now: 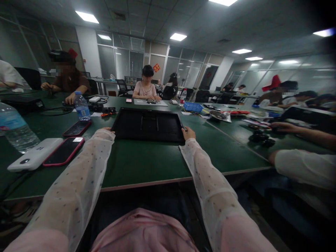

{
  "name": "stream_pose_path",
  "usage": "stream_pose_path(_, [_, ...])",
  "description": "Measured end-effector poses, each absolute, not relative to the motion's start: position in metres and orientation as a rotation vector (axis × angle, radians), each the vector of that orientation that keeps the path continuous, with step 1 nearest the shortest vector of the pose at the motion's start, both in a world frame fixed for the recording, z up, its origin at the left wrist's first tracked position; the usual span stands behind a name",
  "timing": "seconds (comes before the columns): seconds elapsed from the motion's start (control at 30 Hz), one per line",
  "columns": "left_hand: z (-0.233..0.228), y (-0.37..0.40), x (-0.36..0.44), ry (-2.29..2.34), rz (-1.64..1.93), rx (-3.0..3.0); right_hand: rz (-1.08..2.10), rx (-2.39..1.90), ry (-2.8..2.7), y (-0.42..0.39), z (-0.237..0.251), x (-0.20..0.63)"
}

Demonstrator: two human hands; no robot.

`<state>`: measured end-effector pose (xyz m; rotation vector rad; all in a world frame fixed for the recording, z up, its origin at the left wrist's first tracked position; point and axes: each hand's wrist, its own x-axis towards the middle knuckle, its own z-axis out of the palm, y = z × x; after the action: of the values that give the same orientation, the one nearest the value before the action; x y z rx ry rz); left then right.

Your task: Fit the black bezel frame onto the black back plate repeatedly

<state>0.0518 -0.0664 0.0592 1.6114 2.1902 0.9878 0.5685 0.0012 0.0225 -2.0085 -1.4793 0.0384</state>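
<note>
Gripping a black tray (pixel 148 125) at its two near corners, the left hand (pixel 106 131) and right hand (pixel 188 133) curl their fingers over its edges. It lies flat on the green tabletop (pixel 136 161), not lifted. Two phones (pixel 64 150) rest left of it.

Near left on the green table (pixel 147 161) lie a white power bank (pixel 34 154) and two red-cased phones (pixel 63 151) (pixel 77 128); water bottles (pixel 82 106) stand behind. A blue basket (pixel 193 106) sits far right.
</note>
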Motion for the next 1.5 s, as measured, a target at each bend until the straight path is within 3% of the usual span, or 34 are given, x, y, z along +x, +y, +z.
stream_pose_path(0.13, [0.054,-0.065,0.048,2.229,0.929,1.583,-0.234,-1.982,-1.305,-0.010,0.029,0.560])
stream_pose_path(0.3, [0.055,-0.075,0.091,2.370,0.968,2.012,-0.399,-1.874,-1.374,-0.029,0.035,0.496])
stream_pose_path(0.5, [0.032,-0.064,0.157,2.273,0.658,2.240,-0.277,-1.971,-1.710,-0.036,0.025,0.428])
stream_pose_path(0.8, [0.033,-0.051,0.154,2.205,0.358,2.120,-0.049,-2.077,-1.914,-0.019,0.027,0.433])
stream_pose_path(1.5, [0.025,-0.038,0.144,2.118,0.322,2.104,0.002,-2.074,-2.010,-0.025,0.033,0.434])
